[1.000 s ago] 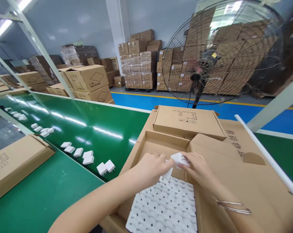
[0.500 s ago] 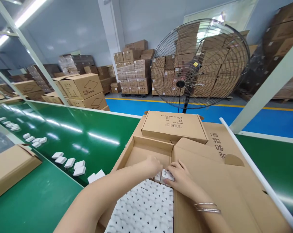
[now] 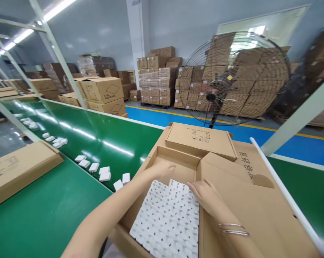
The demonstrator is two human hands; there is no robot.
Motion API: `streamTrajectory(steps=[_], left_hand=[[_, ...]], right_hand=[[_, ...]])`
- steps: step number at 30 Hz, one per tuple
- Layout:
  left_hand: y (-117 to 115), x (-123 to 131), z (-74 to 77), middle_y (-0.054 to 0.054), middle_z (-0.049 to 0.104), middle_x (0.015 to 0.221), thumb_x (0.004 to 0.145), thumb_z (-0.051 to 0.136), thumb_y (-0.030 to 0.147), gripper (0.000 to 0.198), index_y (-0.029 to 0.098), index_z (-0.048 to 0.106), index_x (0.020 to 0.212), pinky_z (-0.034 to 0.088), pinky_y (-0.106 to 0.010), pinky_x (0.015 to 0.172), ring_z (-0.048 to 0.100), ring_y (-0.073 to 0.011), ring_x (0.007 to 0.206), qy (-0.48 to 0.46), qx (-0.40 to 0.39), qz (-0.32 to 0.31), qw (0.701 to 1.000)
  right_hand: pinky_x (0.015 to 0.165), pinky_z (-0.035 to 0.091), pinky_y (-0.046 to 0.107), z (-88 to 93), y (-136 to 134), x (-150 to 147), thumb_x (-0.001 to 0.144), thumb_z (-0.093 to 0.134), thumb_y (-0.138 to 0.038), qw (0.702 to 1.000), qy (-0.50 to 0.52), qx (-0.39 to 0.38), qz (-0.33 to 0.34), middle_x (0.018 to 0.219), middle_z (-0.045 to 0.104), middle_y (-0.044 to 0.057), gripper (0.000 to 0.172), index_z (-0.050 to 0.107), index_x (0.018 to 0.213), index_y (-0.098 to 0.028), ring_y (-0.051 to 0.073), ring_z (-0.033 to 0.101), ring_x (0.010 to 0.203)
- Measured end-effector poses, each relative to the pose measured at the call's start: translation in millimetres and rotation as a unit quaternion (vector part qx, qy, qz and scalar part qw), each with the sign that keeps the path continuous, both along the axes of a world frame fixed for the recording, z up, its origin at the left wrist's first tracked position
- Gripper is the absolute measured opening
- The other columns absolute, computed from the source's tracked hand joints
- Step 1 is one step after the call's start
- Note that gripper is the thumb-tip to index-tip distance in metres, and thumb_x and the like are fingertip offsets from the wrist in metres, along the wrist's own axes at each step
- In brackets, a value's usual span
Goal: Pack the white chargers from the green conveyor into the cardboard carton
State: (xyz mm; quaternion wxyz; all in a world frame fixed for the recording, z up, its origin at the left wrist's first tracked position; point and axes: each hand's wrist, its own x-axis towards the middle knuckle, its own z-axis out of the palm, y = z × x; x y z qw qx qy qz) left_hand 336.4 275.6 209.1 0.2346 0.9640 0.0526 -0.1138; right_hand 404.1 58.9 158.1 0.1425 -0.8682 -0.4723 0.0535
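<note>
Small white square blocks that look like plug-in chargers [image 3: 167,218] stand packed in close rows in an open cardboard box [image 3: 136,242]. The far row is shorter at its left. My left hand [image 3: 162,170] hovers over the bare far part of the box, slightly blurred, fingers loosely stretched to the right, with nothing visible in them. At the right end of the far row, my right hand [image 3: 206,193] rests by the box wall. Its fingertips touch the corner charger, with the fingers a little apart. Two thin bangles circle the right wrist.
Loose white chargers [image 3: 105,176] lie scattered along the green conveyor belt [image 3: 119,134]. A closed carton [image 3: 202,139] stands just behind the box, another carton [image 3: 19,165] at left. A large fan [image 3: 211,96] stands beyond, before stacked cartons. A white rail [image 3: 285,193] runs at right.
My left hand has drawn back left, away from the far row. My right hand has loosened from the chargers, which now sit in line with the row. The view has shifted slightly.
</note>
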Motion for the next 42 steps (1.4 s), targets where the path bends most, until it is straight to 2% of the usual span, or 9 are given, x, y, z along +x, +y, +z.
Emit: streamTrajectory(steps=[5,10,15,19,26,30,34,38,42], left_hand=[[84,-87,19.1,-0.009,0.065,0.120,0.086,0.043,0.011,0.036,0.022,0.062,0.114,0.045,-0.038,0.095,0.058,-0.0248,0.114,0.040,0.112,0.133,0.984],[116,-153,-11.2,-0.013,0.067,0.105,0.072,0.060,0.009,0.034,0.018,0.064,0.104,0.052,-0.041,0.082,0.065,-0.0285,0.097,0.125,0.160,0.173,0.964],[107,-148,-52.4,-0.011,0.063,0.106,0.067,0.066,0.014,0.048,0.020,0.058,0.114,0.052,-0.038,0.082,0.066,-0.0270,0.095,0.123,0.135,0.131,0.974],[116,-142,-64.1,-0.012,0.061,0.104,0.069,0.064,0.012,0.043,0.018,0.059,0.111,0.051,-0.036,0.081,0.065,-0.0270,0.094,0.084,0.108,0.096,0.986],[131,-155,-61.4,-0.011,0.061,0.100,0.071,0.061,0.009,0.033,0.018,0.061,0.102,0.050,-0.038,0.076,0.061,-0.0287,0.095,0.045,0.084,0.071,0.993],[113,-153,-58.5,-0.014,0.060,0.106,0.073,0.062,0.010,0.034,0.017,0.061,0.107,0.048,-0.039,0.071,0.059,-0.0299,0.096,0.034,0.064,0.038,0.997],[103,-140,-62.3,-0.008,0.062,0.095,0.069,0.067,0.008,0.016,0.022,0.065,0.078,0.046,-0.036,0.066,0.060,-0.0266,0.087,0.027,0.030,0.011,0.999],[114,-135,-59.1,-0.005,0.062,0.081,0.062,0.066,-0.001,0.022,0.020,0.059,0.061,0.045,-0.034,0.069,0.059,-0.0262,0.087,0.001,0.002,0.033,0.999],[132,-162,-32.3,-0.004,0.062,0.084,0.074,0.068,0.022,0.011,0.020,0.060,0.082,0.046,-0.034,0.076,0.057,-0.0242,0.089,-0.067,-0.053,0.112,0.990]], right_hand=[[0.079,0.046,0.039,21.4,26,-20,0.097,0.024,-0.032,0.997,-0.064,0.030,0.000,0.101,0.067,0.011,0.039,0.062,0.100,-0.021,0.025,0.062,0.095],[0.073,0.046,0.031,30.7,119,-66,0.092,0.041,-0.021,0.988,-0.091,-0.007,0.127,0.098,0.066,0.007,0.022,0.062,0.096,-0.024,0.022,0.061,0.092],[0.071,0.050,0.032,2.7,217,-97,0.088,0.054,-0.016,0.960,-0.091,-0.107,0.242,0.097,0.064,0.004,0.012,0.063,0.096,-0.017,0.019,0.062,0.085],[0.075,0.052,0.035,-15.9,252,-89,0.089,0.058,-0.019,0.931,-0.083,-0.164,0.315,0.099,0.064,0.003,0.008,0.062,0.095,-0.015,0.017,0.061,0.087],[0.073,0.046,0.028,-25.3,255,-71,0.071,0.051,0.004,0.903,-0.055,-0.180,0.385,0.097,0.064,0.004,0.035,0.060,0.095,-0.019,0.019,0.060,0.087],[0.075,0.045,0.031,-30.0,270,-64,0.073,0.054,-0.002,0.917,-0.055,-0.170,0.357,0.095,0.065,0.006,0.025,0.060,0.090,-0.019,0.022,0.059,0.089],[0.074,0.045,0.032,-20.3,294,-46,0.079,0.056,-0.015,0.944,-0.059,-0.149,0.287,0.097,0.065,0.010,0.017,0.061,0.096,-0.015,0.023,0.060,0.091],[0.070,0.044,0.030,-3.0,305,-28,0.083,0.054,-0.029,0.960,-0.035,-0.130,0.244,0.104,0.066,0.011,0.025,0.061,0.104,-0.018,0.024,0.063,0.090],[0.074,0.045,0.030,3.1,295,-38,0.083,0.056,-0.029,0.958,-0.007,-0.123,0.258,0.107,0.067,0.009,0.033,0.058,0.115,-0.021,0.023,0.063,0.093]])
